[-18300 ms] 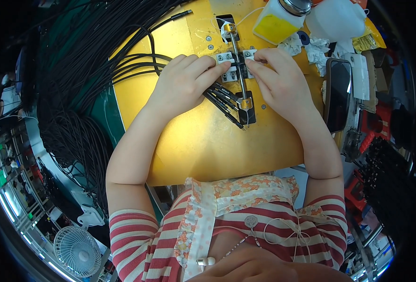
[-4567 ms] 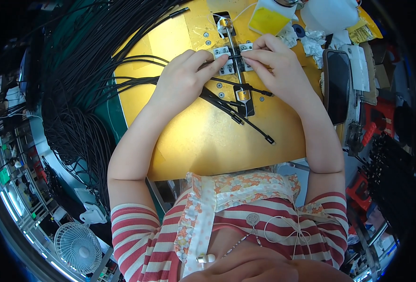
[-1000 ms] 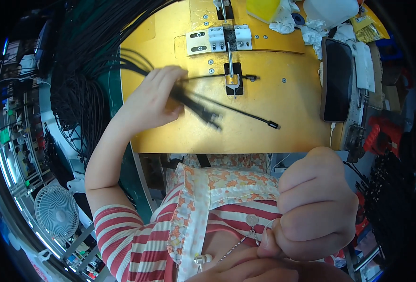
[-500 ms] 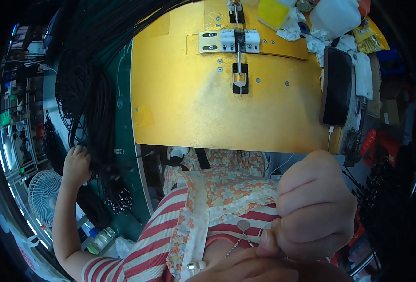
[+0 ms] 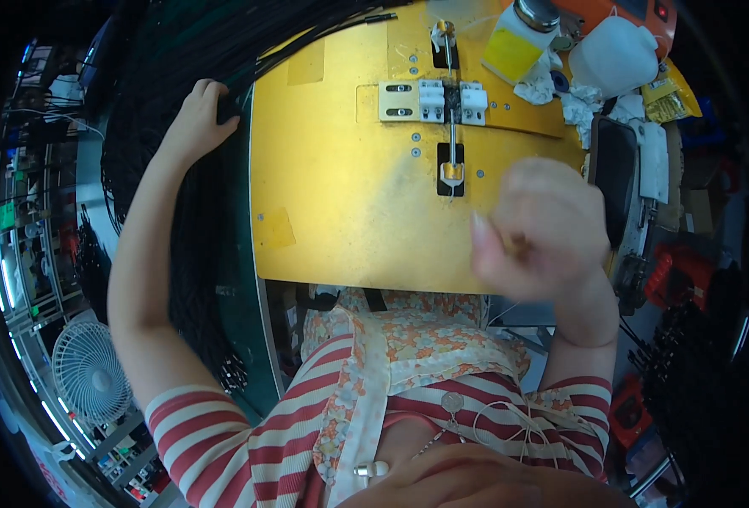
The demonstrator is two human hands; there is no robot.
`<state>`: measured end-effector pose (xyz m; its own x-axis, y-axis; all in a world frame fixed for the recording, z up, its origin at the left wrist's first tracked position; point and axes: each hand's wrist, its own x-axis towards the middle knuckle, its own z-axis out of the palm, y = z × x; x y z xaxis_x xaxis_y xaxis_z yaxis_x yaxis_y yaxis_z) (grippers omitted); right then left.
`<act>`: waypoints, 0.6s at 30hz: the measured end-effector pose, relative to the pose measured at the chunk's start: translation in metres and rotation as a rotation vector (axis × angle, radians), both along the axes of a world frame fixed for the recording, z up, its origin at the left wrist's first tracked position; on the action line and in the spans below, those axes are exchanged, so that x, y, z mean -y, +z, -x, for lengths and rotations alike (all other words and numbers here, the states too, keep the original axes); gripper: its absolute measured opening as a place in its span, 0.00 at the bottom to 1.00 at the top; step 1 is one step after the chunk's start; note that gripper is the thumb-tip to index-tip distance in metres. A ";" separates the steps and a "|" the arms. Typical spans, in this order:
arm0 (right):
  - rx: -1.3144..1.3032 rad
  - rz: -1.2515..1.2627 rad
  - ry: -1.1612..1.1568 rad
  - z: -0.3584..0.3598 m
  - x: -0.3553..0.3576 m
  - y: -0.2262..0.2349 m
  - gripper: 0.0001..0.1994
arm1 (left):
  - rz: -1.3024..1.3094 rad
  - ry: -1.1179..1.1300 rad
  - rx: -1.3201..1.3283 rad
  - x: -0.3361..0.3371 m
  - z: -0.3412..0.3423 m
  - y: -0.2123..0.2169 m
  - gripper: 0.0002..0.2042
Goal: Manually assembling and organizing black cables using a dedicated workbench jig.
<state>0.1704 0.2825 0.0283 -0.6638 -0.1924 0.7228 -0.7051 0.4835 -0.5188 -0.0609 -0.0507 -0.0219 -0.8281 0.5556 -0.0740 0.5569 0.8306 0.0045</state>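
Observation:
Reaching up along the left, my left hand is over a thick heap of black cables. Its thumb stands apart from the fingers and nothing shows in its grasp. My right hand, blurred by motion, hovers above the right front of the golden work plate. Its fingers are curled closed; whatever may be inside them is hidden. Ahead of it on the plate sits a metal fixture with white clamp blocks, a rod and a small brass-coloured tip.
A yellow-filled jar, a white plastic bottle and crumpled tissue crowd the plate's far right. A dark phone lies along the right edge. A white fan stands at lower left.
My left hand has moved up and away from the cables' near end toward the far part of the heap. My right hand has gone from near my chest to above the plate, still closed.

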 end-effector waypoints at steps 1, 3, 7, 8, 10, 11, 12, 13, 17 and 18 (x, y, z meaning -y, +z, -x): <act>0.007 0.000 -0.003 0.012 -0.007 -0.012 0.11 | 0.026 0.060 -0.066 0.001 0.020 -0.028 0.19; 0.071 -0.007 -0.106 0.017 -0.013 -0.026 0.11 | -0.060 0.092 -0.110 -0.014 0.031 -0.035 0.21; 0.016 -0.033 -0.199 0.024 -0.019 -0.048 0.12 | 0.016 0.130 0.209 -0.038 0.011 -0.016 0.15; -0.053 -0.072 -0.212 0.028 -0.019 -0.053 0.12 | 0.049 0.064 0.203 -0.042 0.005 -0.013 0.14; -0.123 -0.112 -0.231 0.032 -0.020 -0.063 0.13 | 0.032 -0.134 0.102 -0.039 0.002 -0.023 0.12; -0.137 -0.155 -0.231 0.034 -0.021 -0.067 0.13 | 0.045 -0.127 0.084 -0.041 -0.002 -0.022 0.11; -0.150 -0.198 -0.233 0.036 -0.022 -0.070 0.12 | -0.100 -0.077 0.109 -0.039 -0.003 -0.028 0.11; -0.151 -0.201 -0.236 0.037 -0.022 -0.070 0.12 | -0.246 -0.027 0.135 -0.038 -0.002 -0.036 0.10; -0.202 -0.224 -0.249 0.039 -0.023 -0.072 0.12 | -0.174 -0.052 -0.274 -0.056 0.006 -0.028 0.09; -0.214 -0.224 -0.252 0.040 -0.023 -0.073 0.12 | -0.270 0.035 -0.347 -0.054 0.014 -0.027 0.09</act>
